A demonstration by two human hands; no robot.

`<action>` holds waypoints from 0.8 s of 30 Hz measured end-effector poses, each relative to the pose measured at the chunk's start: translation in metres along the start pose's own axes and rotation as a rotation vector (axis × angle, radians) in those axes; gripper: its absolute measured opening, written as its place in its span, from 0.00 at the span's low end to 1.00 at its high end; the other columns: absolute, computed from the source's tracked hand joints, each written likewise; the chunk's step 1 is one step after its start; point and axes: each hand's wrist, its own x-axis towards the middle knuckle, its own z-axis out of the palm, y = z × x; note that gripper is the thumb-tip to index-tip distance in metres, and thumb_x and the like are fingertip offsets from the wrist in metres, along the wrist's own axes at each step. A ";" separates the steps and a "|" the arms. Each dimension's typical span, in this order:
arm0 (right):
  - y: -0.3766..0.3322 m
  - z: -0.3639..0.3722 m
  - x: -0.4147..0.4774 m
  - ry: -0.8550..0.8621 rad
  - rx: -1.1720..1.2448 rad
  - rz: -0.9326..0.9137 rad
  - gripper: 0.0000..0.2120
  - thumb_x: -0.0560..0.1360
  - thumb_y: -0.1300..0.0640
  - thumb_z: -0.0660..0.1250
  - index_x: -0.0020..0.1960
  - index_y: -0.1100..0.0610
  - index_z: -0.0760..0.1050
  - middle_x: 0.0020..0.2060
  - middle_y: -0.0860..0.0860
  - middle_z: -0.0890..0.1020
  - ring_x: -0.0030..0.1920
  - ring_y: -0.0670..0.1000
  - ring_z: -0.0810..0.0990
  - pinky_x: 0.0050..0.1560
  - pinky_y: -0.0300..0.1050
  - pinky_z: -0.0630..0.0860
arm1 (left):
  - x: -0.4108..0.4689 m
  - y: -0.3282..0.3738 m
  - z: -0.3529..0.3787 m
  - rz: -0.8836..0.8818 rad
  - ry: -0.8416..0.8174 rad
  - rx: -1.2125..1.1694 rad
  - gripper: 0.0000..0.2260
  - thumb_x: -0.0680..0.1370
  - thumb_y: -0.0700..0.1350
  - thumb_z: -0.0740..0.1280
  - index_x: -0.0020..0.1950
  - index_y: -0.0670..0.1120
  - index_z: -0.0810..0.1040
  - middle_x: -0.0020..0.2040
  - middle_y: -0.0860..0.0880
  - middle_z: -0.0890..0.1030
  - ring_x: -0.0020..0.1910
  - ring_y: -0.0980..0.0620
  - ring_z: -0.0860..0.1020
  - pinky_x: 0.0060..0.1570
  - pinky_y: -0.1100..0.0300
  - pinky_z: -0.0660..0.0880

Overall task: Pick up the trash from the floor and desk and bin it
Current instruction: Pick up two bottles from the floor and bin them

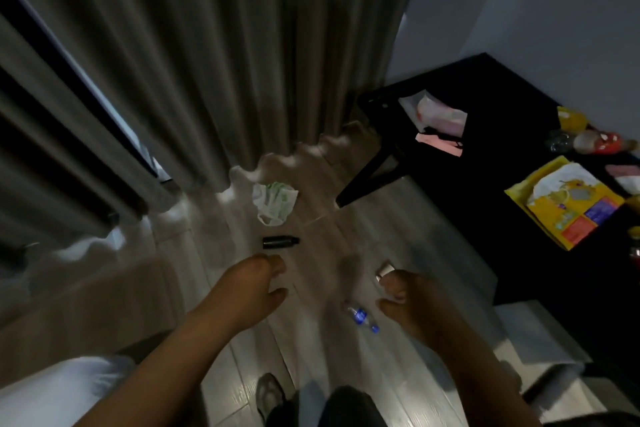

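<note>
On the wooden floor lie a crumpled white and green plastic bag (pixel 273 203), a small black bottle (pixel 280 242), a clear plastic bottle with a blue label (pixel 362 317) and a small pale carton (pixel 383 269). My left hand (pixel 254 288) hangs above the floor just below the black bottle, fingers loosely curled, holding nothing. Just right of the clear bottle, my right hand (pixel 403 302) is in the air with loosely curled fingers; its fingertips overlap the carton. The dark desk (pixel 491 184) at the right bears a yellow package (pixel 568 204), a white and pink wrapper (pixel 438 114) and bottles (pixel 585 140).
Long grey curtains (pixel 207 62) hang down to the floor at the back and left. A bed edge with white bedding (pixel 59 388) fills the lower left. My foot (pixel 270 395) stands on the floor at the bottom. A white block (pixel 540 336) sits below the desk.
</note>
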 end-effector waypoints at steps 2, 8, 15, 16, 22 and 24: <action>-0.002 0.004 0.006 -0.007 -0.004 0.018 0.18 0.73 0.48 0.69 0.62 0.51 0.74 0.53 0.47 0.80 0.48 0.43 0.76 0.45 0.31 0.70 | 0.016 -0.008 -0.004 0.026 -0.037 0.006 0.17 0.78 0.52 0.64 0.66 0.50 0.71 0.61 0.51 0.75 0.56 0.57 0.75 0.45 0.71 0.65; 0.008 0.004 0.040 0.036 0.066 0.208 0.19 0.73 0.50 0.70 0.62 0.52 0.75 0.56 0.48 0.80 0.51 0.45 0.78 0.51 0.36 0.72 | 0.074 -0.014 -0.012 0.099 -0.134 0.020 0.18 0.78 0.51 0.65 0.66 0.49 0.72 0.63 0.51 0.75 0.57 0.57 0.74 0.49 0.72 0.65; 0.032 -0.001 0.073 0.087 0.202 0.310 0.19 0.73 0.52 0.71 0.62 0.55 0.75 0.54 0.51 0.80 0.49 0.46 0.77 0.49 0.37 0.72 | 0.130 0.008 -0.030 0.153 -0.144 0.043 0.22 0.77 0.49 0.66 0.71 0.48 0.68 0.65 0.52 0.74 0.60 0.58 0.74 0.55 0.72 0.67; 0.036 -0.002 0.074 0.099 0.215 0.323 0.19 0.73 0.52 0.71 0.62 0.55 0.75 0.54 0.51 0.80 0.49 0.45 0.77 0.49 0.38 0.74 | 0.136 0.012 -0.032 0.159 -0.151 0.064 0.22 0.77 0.49 0.66 0.71 0.48 0.69 0.65 0.52 0.75 0.60 0.57 0.74 0.56 0.70 0.68; 0.061 -0.004 0.083 0.113 0.351 0.447 0.16 0.73 0.55 0.71 0.60 0.56 0.75 0.52 0.53 0.80 0.50 0.49 0.79 0.54 0.43 0.77 | 0.179 0.039 -0.025 0.160 -0.203 0.125 0.16 0.77 0.48 0.65 0.64 0.47 0.72 0.60 0.51 0.76 0.58 0.54 0.74 0.52 0.67 0.68; 0.067 -0.003 0.085 0.128 0.386 0.483 0.16 0.72 0.56 0.72 0.58 0.57 0.76 0.51 0.54 0.81 0.50 0.50 0.80 0.54 0.44 0.77 | 0.191 0.044 -0.017 0.148 -0.248 0.103 0.17 0.77 0.48 0.66 0.65 0.46 0.73 0.61 0.51 0.76 0.58 0.53 0.74 0.50 0.67 0.68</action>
